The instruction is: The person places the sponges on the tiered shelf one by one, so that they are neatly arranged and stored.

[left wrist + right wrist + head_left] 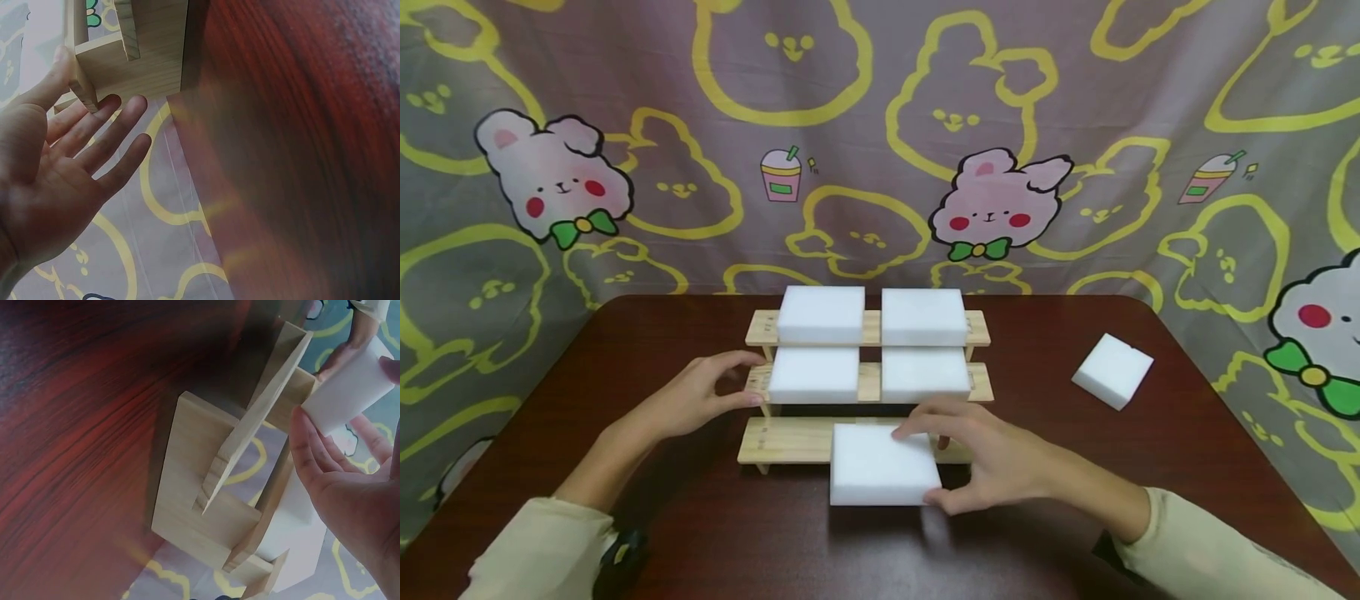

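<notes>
My right hand grips a white foam block, thumb at its near right corner and fingers on its far side. The block overlaps the bottom board of a three-step wooden rack in the head view. In the right wrist view, that held block is tilted above the rack's boards. At the rack's left end, my left hand holds the middle board, thumb toward the front and index finger behind. The left wrist view has the other fingers extended below the board end.
Two white foam blocks lie on the top step and two more on the middle step. Another foam block lies on the dark wooden table at the right. A patterned curtain hangs behind the table.
</notes>
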Action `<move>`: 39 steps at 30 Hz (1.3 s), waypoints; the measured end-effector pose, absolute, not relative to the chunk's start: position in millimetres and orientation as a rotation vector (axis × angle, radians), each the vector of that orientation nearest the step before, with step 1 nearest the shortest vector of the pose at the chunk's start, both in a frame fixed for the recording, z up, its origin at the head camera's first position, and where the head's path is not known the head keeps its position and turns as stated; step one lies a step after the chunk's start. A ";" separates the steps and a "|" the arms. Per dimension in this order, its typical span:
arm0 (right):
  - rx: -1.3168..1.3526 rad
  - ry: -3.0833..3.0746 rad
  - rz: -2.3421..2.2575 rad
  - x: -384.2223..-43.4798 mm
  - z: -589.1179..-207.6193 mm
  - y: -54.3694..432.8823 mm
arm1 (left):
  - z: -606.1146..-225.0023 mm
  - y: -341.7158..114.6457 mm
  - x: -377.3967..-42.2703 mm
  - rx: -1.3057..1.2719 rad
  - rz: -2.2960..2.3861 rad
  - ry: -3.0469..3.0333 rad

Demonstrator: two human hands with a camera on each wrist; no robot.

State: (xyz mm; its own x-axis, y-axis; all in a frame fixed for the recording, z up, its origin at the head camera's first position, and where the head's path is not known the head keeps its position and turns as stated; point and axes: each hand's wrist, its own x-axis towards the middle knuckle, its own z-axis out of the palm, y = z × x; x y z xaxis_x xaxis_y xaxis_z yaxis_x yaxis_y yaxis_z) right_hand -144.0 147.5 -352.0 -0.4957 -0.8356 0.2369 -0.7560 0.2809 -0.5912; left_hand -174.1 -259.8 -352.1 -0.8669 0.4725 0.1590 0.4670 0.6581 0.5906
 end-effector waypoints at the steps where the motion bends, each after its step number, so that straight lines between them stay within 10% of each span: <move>1: -1.508 2.407 -1.016 -144.2 -352.1 146.3 | -352.0 -259.9 -173.9 0.804 1.010 2.854; 39: -1.406 2.476 -1.011 -136.2 -354.7 112.1 | -352.1 -260.3 -173.5 0.755 0.984 2.846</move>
